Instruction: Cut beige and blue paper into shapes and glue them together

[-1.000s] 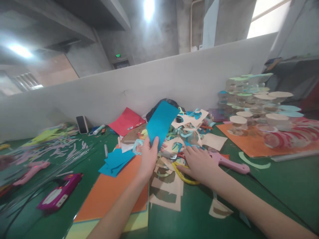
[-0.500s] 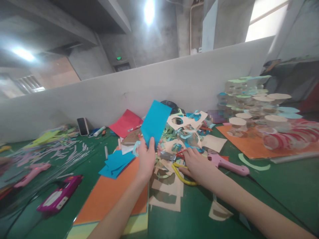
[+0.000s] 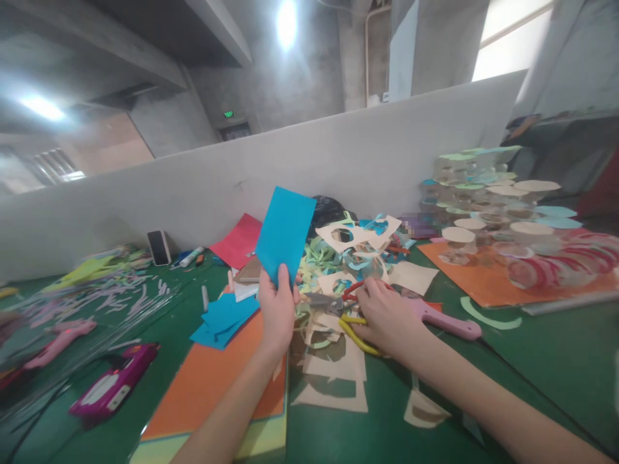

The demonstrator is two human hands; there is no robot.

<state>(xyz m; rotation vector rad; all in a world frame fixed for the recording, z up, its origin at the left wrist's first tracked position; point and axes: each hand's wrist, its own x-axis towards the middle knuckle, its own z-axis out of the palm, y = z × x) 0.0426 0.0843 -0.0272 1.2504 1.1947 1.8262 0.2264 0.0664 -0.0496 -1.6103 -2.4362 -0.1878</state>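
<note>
My left hand (image 3: 279, 303) is closed on the lower end of a blue sheet of paper (image 3: 286, 232), which stands upright in front of me. A pair of scissors (image 3: 330, 301) with one red and one yellow handle is in my right hand (image 3: 384, 312), its fingers closed around the handles. The blades point left toward the left hand and are apart from the blue sheet. Below and left of that hand, more blue paper pieces (image 3: 225, 322) lie on an orange sheet (image 3: 222, 380). Cream paper offcuts (image 3: 333, 386) lie under the scissors.
Pink glue guns (image 3: 449, 320) (image 3: 62, 340) lie on the green table at both sides. A heap of paper scraps (image 3: 358, 248) rises behind my hands. Stacked cups with paper discs (image 3: 483, 193) stand at right. A phone (image 3: 158, 248) leans at the wall; another person's hand (image 3: 8, 322) shows at far left.
My left hand has shifted slightly left with the blue sheet, now turned more squarely toward me. The scissors now show more of their handles and blades, still in my right hand.
</note>
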